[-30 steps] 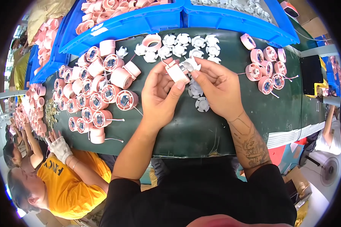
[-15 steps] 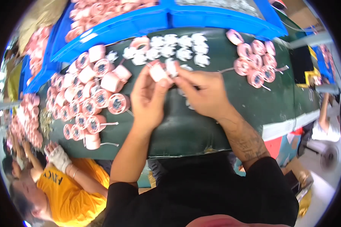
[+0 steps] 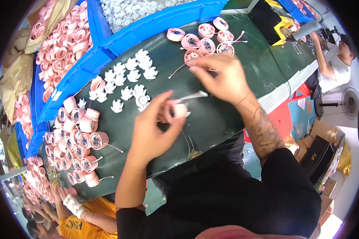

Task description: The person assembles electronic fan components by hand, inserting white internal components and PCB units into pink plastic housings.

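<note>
My left hand (image 3: 153, 129) is closed round a pink ring-shaped housing (image 3: 175, 111) with something dark inside it. A blurred pale lead (image 3: 193, 95) sticks out from beside it toward the right. Over the group of pink housings at the back right is my right hand (image 3: 223, 75), its thumb and fingers apart. Its fingertips are by a pink housing (image 3: 193, 56) with a thin wire; whether they touch is unclear. White finned impellers (image 3: 133, 75) lie in loose rows beyond my left hand. Many pink housings (image 3: 83, 140), several with wires, stand at the left.
Blue bins (image 3: 159, 18) along the far side hold white parts and pink rings. A black and yellow device (image 3: 273, 26) stands at the far right of the green table (image 3: 223, 115). A co-worker in a yellow shirt (image 3: 95, 215) sits at the left, another person (image 3: 337, 71) at the right.
The view has swung to the right. My hands, earlier together over a pink housing and a white part, are now apart; my right hand has moved to the right-hand housings.
</note>
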